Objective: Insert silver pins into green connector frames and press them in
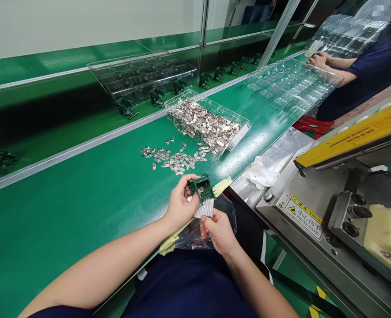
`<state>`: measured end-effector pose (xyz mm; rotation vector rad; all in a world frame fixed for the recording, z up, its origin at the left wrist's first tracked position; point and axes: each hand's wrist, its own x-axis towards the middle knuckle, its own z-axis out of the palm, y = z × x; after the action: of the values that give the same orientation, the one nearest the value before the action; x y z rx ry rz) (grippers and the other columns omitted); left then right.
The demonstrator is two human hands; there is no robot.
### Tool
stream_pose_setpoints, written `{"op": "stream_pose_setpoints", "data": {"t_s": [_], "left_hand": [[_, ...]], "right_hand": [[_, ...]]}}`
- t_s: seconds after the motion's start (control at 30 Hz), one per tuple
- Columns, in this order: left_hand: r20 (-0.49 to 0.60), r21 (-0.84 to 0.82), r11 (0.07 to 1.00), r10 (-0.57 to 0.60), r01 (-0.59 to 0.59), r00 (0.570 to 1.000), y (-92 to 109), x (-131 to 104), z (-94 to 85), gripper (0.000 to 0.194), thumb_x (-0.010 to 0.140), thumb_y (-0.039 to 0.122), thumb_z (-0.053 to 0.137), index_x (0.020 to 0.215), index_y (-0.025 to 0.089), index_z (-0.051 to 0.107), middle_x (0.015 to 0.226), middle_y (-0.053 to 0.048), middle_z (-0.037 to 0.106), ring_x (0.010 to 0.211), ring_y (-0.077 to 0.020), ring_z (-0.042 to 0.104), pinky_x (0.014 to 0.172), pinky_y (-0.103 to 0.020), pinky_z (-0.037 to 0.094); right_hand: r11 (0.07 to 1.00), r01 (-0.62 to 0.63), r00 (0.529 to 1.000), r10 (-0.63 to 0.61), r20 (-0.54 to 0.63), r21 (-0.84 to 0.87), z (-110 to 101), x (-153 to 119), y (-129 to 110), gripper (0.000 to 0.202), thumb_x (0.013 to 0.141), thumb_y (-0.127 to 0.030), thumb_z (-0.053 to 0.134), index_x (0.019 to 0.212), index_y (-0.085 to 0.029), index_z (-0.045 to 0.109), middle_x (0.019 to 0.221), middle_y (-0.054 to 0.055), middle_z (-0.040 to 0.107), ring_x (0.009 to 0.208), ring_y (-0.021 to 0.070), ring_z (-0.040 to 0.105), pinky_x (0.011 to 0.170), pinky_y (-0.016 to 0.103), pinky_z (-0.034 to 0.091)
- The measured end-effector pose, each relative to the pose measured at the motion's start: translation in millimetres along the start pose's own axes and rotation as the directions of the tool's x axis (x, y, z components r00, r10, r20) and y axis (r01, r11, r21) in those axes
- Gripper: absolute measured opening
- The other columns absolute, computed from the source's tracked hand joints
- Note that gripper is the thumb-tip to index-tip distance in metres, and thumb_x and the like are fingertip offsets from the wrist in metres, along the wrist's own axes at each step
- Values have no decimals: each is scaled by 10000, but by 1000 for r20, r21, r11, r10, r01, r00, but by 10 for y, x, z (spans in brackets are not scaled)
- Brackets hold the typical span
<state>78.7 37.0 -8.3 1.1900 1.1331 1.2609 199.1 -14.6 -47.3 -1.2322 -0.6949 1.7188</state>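
My left hand grips a dark green plastic part, an open frame with ribbed sides, between thumb and fingers. Just below it, my right hand pinches a small silver-grey sheet with a fine grid pattern; its upper edge meets the underside of the green part. Both hands are above the near table edge, over a clear plastic bag. Beyond them, small flat metal pieces lie scattered on the green surface. A clear plastic box behind is heaped with more of these pieces.
Several dark parts stand in a row on the strip behind the metal rail. Clear moulded trays lie toward the back right, beside a co-worker's hands. A machine with a warning label stands close on my right; white cloth lies beside it.
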Motion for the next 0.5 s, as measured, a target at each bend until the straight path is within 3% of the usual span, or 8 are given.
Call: {"op": "stream_pose_setpoints", "data": {"t_s": [0.17,0.3,0.5], "left_hand": [[-5,16,1000,4,-4,1000,-41,-2,-16,344,748,172,639,1075,187,531,863,-12,620,766,-130,606,689,-216,476],[-9,41,999,-2,3,1000,-46,0,-20,352,745,165,635,1083,185,540,842,-6,611,713,-117,577,652,-208,457],[-51,-28,1000,-1,0,999,-43,27,-25,351,732,221,674,1051,185,532,785,13,586,710,-120,573,673,-217,472]], "right_hand": [[998,-16,998,11,-66,-67,-88,76,172,145,594,-276,634,611,-174,532,413,-48,508,325,71,408,334,172,350],[989,-39,995,25,-98,-142,-218,149,279,207,608,-338,657,673,-152,595,509,3,603,384,114,533,367,196,419],[948,7,983,-65,-172,-317,-521,44,160,297,594,-413,777,690,-139,718,615,78,686,526,193,648,448,253,491]]}}
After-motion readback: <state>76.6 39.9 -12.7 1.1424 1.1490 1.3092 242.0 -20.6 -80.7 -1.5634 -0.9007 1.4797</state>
